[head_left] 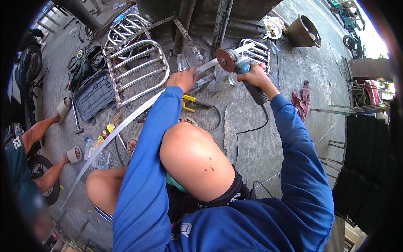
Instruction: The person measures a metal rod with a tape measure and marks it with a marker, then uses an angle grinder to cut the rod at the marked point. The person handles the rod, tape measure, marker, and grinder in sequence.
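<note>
My right hand [257, 79] is wrapped round a teal and black angle grinder [254, 92]. Its reddish-brown disc [224, 61] sits close to a long, pale, flat metal bar [133, 116]; I cannot tell whether they touch. My left hand [183, 80] is closed on that bar, to the left of the disc. The bar slants from the lower left to the upper right across a dark metal support [203, 80]. Below the left hand lies a yellow-handled welding clamp [189, 102] on a cable. A black power cord [265, 115] trails from the grinder's rear.
Bent chrome tube racks [140, 69] stand ahead on the left, with a smaller one [257, 53] beyond the grinder. An open tool case [95, 94] and a hammer [77, 119] lie left. A seated person's legs [52, 126] are farther left. A bucket [303, 31] stands far right.
</note>
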Tool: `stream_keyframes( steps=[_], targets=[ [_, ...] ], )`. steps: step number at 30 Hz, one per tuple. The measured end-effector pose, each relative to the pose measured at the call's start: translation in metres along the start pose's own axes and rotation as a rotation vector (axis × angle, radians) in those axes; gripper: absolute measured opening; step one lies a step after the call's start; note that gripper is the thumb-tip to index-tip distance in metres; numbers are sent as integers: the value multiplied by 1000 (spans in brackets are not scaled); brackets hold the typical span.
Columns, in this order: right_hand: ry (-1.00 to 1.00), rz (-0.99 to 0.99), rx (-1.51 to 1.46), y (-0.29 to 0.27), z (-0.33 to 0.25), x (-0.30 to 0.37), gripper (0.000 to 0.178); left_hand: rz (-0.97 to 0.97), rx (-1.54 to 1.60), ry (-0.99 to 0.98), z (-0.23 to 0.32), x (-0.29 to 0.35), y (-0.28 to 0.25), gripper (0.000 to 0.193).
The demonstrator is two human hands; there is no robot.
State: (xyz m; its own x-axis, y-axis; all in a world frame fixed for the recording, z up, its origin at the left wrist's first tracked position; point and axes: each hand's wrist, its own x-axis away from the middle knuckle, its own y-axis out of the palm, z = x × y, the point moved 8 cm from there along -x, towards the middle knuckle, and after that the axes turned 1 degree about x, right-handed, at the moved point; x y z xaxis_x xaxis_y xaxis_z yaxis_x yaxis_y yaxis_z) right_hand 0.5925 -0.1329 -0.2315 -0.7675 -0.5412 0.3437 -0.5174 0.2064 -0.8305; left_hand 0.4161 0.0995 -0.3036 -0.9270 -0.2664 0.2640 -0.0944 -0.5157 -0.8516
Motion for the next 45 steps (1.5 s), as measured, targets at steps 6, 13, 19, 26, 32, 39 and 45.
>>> stream_keyframes(
  steps=[6,13,19,26,32,39,45],
  targets=[
    [-22,-25,-8,5,-4,-5,58,-19,5,-28,0,1,0,48],
    [-2,77,-25,11,3,-5,55,-16,24,-13,-2,2,-2,50],
    [-67,47,-64,17,-6,-3,48,-26,9,-14,-2,1,-1,51],
    [-22,72,-97,19,-9,-1,51,-13,47,-4,-3,1,-1,52],
    [-51,78,-31,17,-12,0,50,-11,24,-1,-1,3,-3,52],
    [-91,92,-132,22,-12,-1,54,-33,41,-18,0,5,-5,52],
    [-120,81,-135,27,-7,-8,51,-29,59,-13,0,6,-5,53]
  ],
)
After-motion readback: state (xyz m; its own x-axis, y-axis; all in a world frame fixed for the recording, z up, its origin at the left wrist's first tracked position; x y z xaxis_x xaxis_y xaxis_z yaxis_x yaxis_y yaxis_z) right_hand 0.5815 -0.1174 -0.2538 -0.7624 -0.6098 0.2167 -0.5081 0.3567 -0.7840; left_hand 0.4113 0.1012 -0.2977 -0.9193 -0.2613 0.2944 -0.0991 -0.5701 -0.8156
